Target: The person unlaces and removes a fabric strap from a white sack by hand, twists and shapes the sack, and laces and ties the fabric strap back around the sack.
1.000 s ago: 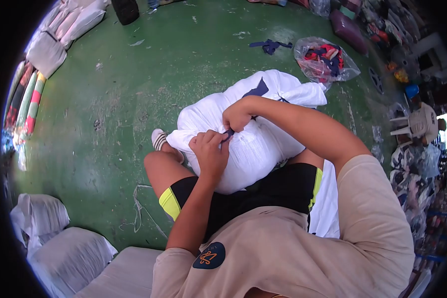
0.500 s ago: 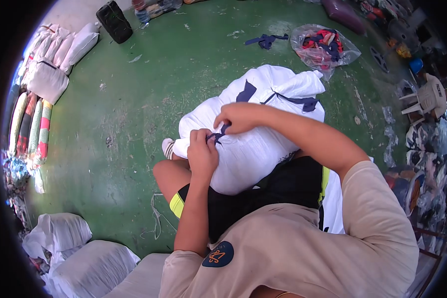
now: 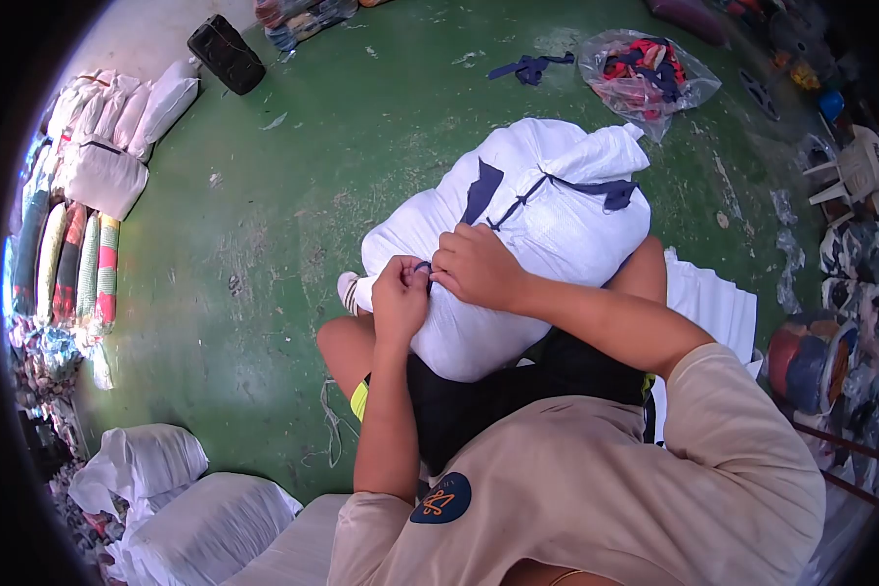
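Observation:
A stuffed white sack (image 3: 547, 244) rests between my legs on the floor. Dark blue cloth strips (image 3: 481, 192) lie across its top, one of them knotted along a seam. My left hand (image 3: 400, 298) is closed at the sack's near left side, pinching a dark blue cloth strip (image 3: 422, 267). Right beside it, my right hand (image 3: 474, 264) is closed too, fingertips on the same strip. Both hands press close to the sack, and most of the strip between them is hidden by the fingers.
Ahead on the green floor (image 3: 293, 195) lie loose blue strips (image 3: 532, 68) and a clear plastic bag of red and blue cloth scraps (image 3: 649, 78). A black speaker (image 3: 227, 54) stands at the far left. White sacks (image 3: 200, 527) sit at lower left, a plastic chair (image 3: 855, 176) at right.
My right hand has come down and nearer to my left hand, its fingers now together at the strip. The view has shifted slightly.

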`<state>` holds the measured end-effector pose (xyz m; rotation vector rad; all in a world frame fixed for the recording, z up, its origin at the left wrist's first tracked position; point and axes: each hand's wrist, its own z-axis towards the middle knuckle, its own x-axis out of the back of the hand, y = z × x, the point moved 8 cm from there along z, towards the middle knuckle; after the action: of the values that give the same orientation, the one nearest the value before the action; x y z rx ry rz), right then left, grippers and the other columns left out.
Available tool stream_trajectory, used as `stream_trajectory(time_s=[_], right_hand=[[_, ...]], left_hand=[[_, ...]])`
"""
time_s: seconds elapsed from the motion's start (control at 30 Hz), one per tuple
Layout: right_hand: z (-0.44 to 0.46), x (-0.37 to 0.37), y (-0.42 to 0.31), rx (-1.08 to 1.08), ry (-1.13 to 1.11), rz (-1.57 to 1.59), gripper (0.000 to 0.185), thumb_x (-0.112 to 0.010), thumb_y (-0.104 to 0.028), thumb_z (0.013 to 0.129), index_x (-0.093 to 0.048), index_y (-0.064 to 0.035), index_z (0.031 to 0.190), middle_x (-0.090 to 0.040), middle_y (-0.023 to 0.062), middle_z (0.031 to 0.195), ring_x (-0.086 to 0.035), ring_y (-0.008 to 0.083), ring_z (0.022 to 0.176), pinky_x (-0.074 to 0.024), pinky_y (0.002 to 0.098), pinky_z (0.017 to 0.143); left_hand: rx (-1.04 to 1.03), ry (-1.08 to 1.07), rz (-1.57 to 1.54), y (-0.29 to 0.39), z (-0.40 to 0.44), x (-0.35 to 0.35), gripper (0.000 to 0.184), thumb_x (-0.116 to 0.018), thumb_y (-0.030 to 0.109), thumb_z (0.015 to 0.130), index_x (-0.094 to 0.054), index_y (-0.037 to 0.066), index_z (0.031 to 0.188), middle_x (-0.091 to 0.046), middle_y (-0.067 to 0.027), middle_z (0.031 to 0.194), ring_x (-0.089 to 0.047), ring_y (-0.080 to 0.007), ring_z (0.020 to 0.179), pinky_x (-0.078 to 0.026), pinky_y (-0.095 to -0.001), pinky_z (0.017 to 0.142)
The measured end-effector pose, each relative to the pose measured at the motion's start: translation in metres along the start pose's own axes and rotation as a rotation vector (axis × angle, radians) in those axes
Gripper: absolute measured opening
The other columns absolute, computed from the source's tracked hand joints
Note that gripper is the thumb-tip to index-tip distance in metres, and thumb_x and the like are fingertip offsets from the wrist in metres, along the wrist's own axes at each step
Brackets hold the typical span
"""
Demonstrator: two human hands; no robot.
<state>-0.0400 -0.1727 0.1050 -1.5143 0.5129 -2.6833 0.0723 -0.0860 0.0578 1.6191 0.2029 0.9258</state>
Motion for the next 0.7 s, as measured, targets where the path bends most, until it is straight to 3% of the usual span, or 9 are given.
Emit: stream_trajectory(time_s=[0.07,0.23,0.4,0.6,0.7], right_hand=[[-0.006,0.001,-0.002,-0.059,0.107,0.039,0.009,-0.066,-0.021,0.086,-0.067,-0.0165,0.078,-0.055,0.0014,0.088,-0.049,0.0215,0.083,-0.0362,0.0360,0.079],[-0.017,-0.003,-0.012,-0.196,0.125,0.025,0.013,-0.066,-0.022,0.085,-0.065,-0.0147,0.074,-0.053,0.0024,0.085,-0.046,0.0237,0.083,-0.0338,0.0380,0.083],[-0.019,0.000,-0.008,-0.232,0.055,-0.014,0.002,-0.069,-0.018,0.083,-0.069,-0.0160,0.083,-0.054,-0.0012,0.088,-0.047,0.0195,0.083,-0.0336,0.0352,0.084],[-0.020,0.000,0.002,-0.340,0.224,0.227,0.008,-0.072,-0.014,0.081,-0.072,-0.0158,0.088,-0.055,-0.0013,0.090,-0.049,0.0188,0.083,-0.0337,0.0356,0.084],[-0.018,0.003,0.003,-0.371,0.234,0.188,0.013,-0.073,-0.013,0.080,-0.074,-0.0166,0.092,-0.056,-0.0016,0.090,-0.050,0.0189,0.083,-0.0337,0.0358,0.084]], left_hand=[[0.162,-0.124,-0.181,-0.010,0.002,-0.002,0.006,-0.065,0.003,0.090,-0.065,0.000,0.096,-0.063,-0.0045,0.075,-0.053,-0.0116,0.061,-0.044,-0.0244,0.057],[0.197,-0.176,-0.267,-0.017,0.003,0.000,0.004,-0.066,0.000,0.090,-0.066,0.000,0.094,-0.060,0.0002,0.070,-0.045,-0.0043,0.058,-0.037,-0.0160,0.054],[0.200,-0.311,-0.465,-0.014,-0.001,-0.005,0.005,-0.063,0.000,0.091,-0.066,-0.001,0.095,-0.061,-0.0014,0.069,-0.049,-0.0059,0.057,-0.039,-0.0163,0.054],[0.301,-0.217,-0.501,-0.018,0.003,-0.003,0.008,-0.061,-0.002,0.091,-0.067,-0.002,0.095,-0.062,-0.0025,0.070,-0.053,-0.0068,0.059,-0.041,-0.0169,0.056],[0.240,-0.347,-0.391,-0.015,0.006,-0.007,0.010,-0.059,-0.002,0.091,-0.067,-0.002,0.096,-0.064,-0.0046,0.071,-0.056,-0.0074,0.061,-0.043,-0.0172,0.058]])
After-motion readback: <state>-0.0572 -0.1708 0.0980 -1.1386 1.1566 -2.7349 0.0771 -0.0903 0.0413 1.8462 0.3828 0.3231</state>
